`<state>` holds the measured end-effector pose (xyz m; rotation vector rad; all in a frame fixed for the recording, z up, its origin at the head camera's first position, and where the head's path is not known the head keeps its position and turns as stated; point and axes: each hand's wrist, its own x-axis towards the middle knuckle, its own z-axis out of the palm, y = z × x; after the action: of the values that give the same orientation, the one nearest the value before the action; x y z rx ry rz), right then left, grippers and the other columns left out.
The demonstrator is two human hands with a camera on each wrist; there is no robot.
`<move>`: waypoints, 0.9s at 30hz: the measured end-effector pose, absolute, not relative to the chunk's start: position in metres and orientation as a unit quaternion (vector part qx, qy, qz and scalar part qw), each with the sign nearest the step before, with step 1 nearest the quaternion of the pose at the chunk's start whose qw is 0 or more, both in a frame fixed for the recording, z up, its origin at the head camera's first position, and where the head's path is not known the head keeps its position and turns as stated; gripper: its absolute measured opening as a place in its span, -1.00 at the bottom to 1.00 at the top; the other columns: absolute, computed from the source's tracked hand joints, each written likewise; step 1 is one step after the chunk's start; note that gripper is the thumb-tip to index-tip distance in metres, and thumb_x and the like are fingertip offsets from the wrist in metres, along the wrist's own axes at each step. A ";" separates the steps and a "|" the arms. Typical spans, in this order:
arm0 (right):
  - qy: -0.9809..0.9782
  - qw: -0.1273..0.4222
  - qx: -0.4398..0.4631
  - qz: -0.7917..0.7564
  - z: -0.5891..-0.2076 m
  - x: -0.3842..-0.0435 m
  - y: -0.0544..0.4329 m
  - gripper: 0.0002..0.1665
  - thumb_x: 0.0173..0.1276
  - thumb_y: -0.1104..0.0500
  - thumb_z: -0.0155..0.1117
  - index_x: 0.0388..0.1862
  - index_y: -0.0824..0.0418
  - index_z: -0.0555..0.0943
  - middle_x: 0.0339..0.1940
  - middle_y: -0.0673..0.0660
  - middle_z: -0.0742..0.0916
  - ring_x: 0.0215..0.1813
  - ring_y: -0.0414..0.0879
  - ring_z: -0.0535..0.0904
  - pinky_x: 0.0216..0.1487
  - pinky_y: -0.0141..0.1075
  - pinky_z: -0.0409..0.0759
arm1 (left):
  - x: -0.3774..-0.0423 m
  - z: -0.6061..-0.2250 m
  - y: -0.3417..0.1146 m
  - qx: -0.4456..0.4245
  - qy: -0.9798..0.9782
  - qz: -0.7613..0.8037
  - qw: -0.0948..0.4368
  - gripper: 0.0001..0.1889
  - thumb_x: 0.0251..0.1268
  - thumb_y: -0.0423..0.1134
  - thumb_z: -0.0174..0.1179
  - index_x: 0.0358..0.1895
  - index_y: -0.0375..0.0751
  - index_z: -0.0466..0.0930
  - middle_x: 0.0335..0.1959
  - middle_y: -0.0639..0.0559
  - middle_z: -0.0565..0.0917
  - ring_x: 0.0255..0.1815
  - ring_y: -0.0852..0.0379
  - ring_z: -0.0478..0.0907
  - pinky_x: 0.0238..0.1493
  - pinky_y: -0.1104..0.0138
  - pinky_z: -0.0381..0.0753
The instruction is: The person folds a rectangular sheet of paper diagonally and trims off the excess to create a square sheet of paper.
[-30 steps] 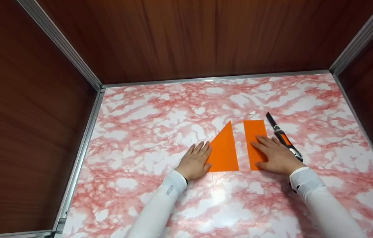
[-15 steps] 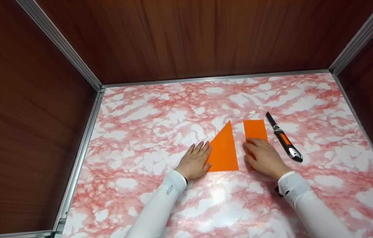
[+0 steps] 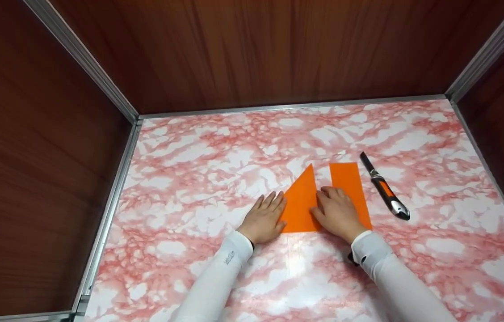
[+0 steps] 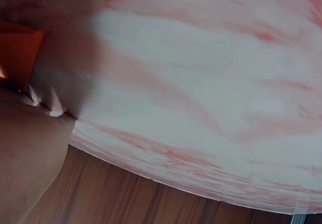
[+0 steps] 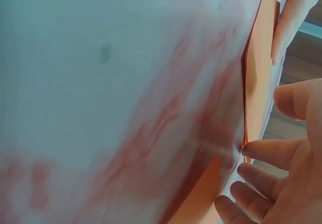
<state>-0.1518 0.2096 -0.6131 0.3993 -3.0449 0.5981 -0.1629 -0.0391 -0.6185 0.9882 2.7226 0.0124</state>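
An orange paper piece (image 3: 301,203) with a slanted upper left edge lies flat on the table. My left hand (image 3: 262,218) rests on its left side, fingers spread out. At the piece's right edge is my right hand (image 3: 339,212); in the right wrist view its index fingertip (image 5: 251,149) touches that edge while the thumb (image 5: 289,100) stays apart. An orange rectangular strip (image 3: 346,174) lies just to the right, partly under my right hand. In the left wrist view only a corner of orange paper (image 4: 20,53) shows beside the hand.
A utility knife (image 3: 386,192) with a black and orange handle lies right of the strip, its dark blade pointing away from me. The red and white marbled table (image 3: 216,165) is bounded by brown wood-grain panels (image 3: 252,53) with metal edging.
My right hand has moved left, off the strip's middle to the right edge of the slanted piece. The left hand, both orange pieces and the knife have stayed in place.
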 end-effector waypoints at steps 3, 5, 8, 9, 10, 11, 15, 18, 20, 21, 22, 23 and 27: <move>-0.973 0.017 0.123 0.194 -0.613 -0.151 0.206 -0.34 0.38 -0.08 0.22 0.25 0.38 0.52 0.23 0.31 0.49 0.26 0.25 0.29 0.25 0.15 0.23 | -0.163 -0.619 -0.039 0.335 0.934 0.012 0.124 -0.28 0.53 0.18 -0.26 0.58 -0.10 -0.15 0.59 0.01 -0.18 0.57 0.02 -0.31 0.48 0.05 -0.25; -0.973 0.023 0.115 0.198 -0.614 -0.151 0.203 -0.34 0.39 -0.07 0.21 0.26 0.39 0.51 0.24 0.31 0.49 0.26 0.25 0.28 0.23 0.15 0.25 | -0.162 -0.618 -0.038 0.333 0.935 0.015 0.123 -0.28 0.53 0.17 -0.24 0.58 -0.10 -0.13 0.59 0.00 -0.17 0.57 0.01 -0.30 0.48 0.05 -0.24; -0.974 0.027 0.102 0.200 -0.614 -0.148 0.199 -0.31 0.40 -0.08 0.19 0.30 0.41 0.47 0.27 0.31 0.47 0.27 0.25 0.27 0.23 0.15 0.27 | -0.162 -0.618 -0.037 0.332 0.936 0.017 0.118 -0.29 0.53 0.16 -0.22 0.57 -0.10 -0.10 0.58 -0.01 -0.14 0.56 0.00 -0.27 0.47 0.04 -0.21; -0.975 0.027 0.098 0.197 -0.614 -0.148 0.197 -0.30 0.41 -0.09 0.18 0.31 0.41 0.46 0.29 0.32 0.46 0.28 0.25 0.27 0.24 0.15 0.26 | -0.161 -0.618 -0.037 0.332 0.936 0.017 0.116 -0.29 0.53 0.16 -0.21 0.57 -0.11 -0.09 0.58 -0.02 -0.13 0.56 0.00 -0.26 0.47 0.03 -0.20; -0.976 0.026 0.096 0.192 -0.615 -0.147 0.196 -0.27 0.41 -0.10 0.17 0.32 0.42 0.44 0.30 0.32 0.45 0.29 0.26 0.26 0.25 0.15 0.26 | -0.161 -0.618 -0.037 0.332 0.936 0.016 0.113 -0.29 0.53 0.15 -0.21 0.57 -0.11 -0.09 0.58 -0.02 -0.12 0.56 0.00 -0.25 0.47 0.03 -0.19; -0.977 0.026 0.096 0.187 -0.615 -0.146 0.194 -0.25 0.41 -0.12 0.17 0.33 0.43 0.42 0.32 0.33 0.44 0.30 0.26 0.25 0.26 0.16 0.25 | -0.161 -0.618 -0.036 0.331 0.937 0.016 0.112 -0.30 0.53 0.15 -0.21 0.57 -0.11 -0.08 0.58 -0.02 -0.11 0.56 -0.01 -0.25 0.47 0.03 -0.19; -0.978 0.036 0.094 0.183 -0.616 -0.143 0.190 -0.22 0.40 -0.13 0.18 0.33 0.46 0.41 0.33 0.34 0.42 0.30 0.27 0.25 0.26 0.17 0.24 | -0.161 -0.617 -0.035 0.331 0.937 0.021 0.108 -0.30 0.53 0.13 -0.19 0.57 -0.12 -0.07 0.58 -0.03 -0.10 0.56 -0.01 -0.24 0.47 0.03 -0.19; -0.972 0.061 0.088 0.211 -0.617 -0.144 0.188 -0.30 0.39 -0.06 0.23 0.29 0.43 0.46 0.25 0.31 0.49 0.22 0.25 0.30 0.23 0.13 0.29 | -0.160 -0.617 -0.035 0.330 0.938 0.025 0.106 -0.31 0.53 0.13 -0.18 0.57 -0.13 -0.05 0.58 -0.04 -0.09 0.56 -0.02 -0.23 0.47 0.02 -0.18; -0.962 0.073 0.080 0.250 -0.618 -0.145 0.187 -0.37 0.37 0.02 0.26 0.27 0.40 0.49 0.16 0.29 0.55 0.13 0.23 0.36 0.18 0.08 0.34 | -0.160 -0.617 -0.035 0.330 0.937 0.029 0.107 -0.31 0.53 0.12 -0.18 0.56 -0.13 -0.05 0.58 -0.04 -0.10 0.56 -0.03 -0.23 0.47 0.02 -0.19; -0.955 0.072 0.072 0.279 -0.618 -0.146 0.187 -0.40 0.37 0.07 0.28 0.28 0.38 0.49 0.13 0.28 0.58 0.09 0.20 0.39 0.14 0.04 0.37 | -0.160 -0.617 -0.035 0.330 0.937 0.033 0.108 -0.31 0.53 0.11 -0.17 0.56 -0.14 -0.04 0.58 -0.05 -0.10 0.56 -0.03 -0.23 0.47 0.02 -0.19; -0.945 0.065 0.062 0.313 -0.618 -0.147 0.186 -0.41 0.36 0.12 0.29 0.30 0.36 0.48 0.09 0.26 0.61 0.05 0.17 0.43 0.10 0.01 0.41 | -0.159 -0.617 -0.035 0.331 0.937 0.037 0.108 -0.31 0.53 0.10 -0.17 0.56 -0.15 -0.04 0.58 -0.05 -0.10 0.56 -0.04 -0.23 0.47 0.02 -0.18; -0.934 0.054 0.049 0.351 -0.617 -0.147 0.185 -0.42 0.35 0.17 0.28 0.32 0.34 0.47 0.05 0.26 0.63 -0.01 0.15 0.47 0.04 -0.03 0.45 | -0.159 -0.616 -0.035 0.332 0.936 0.043 0.110 -0.32 0.53 0.09 -0.16 0.56 -0.15 -0.04 0.58 -0.06 -0.10 0.56 -0.04 -0.23 0.47 0.02 -0.19; -0.870 0.002 -0.016 0.494 -0.613 -0.149 0.184 -0.38 0.34 0.32 0.22 0.40 0.27 0.39 -0.05 0.24 0.63 -0.14 0.04 0.51 -0.11 -0.17 0.50 | -0.158 -0.612 -0.034 0.328 0.932 0.094 0.125 -0.32 0.54 0.04 -0.16 0.56 -0.19 -0.09 0.58 -0.07 -0.12 0.56 -0.03 -0.24 0.48 0.06 -0.20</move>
<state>-0.1489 0.1838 -0.6132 -0.0493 -2.7289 1.5492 -0.1577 -0.0339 -0.6118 0.9542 2.7149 0.2740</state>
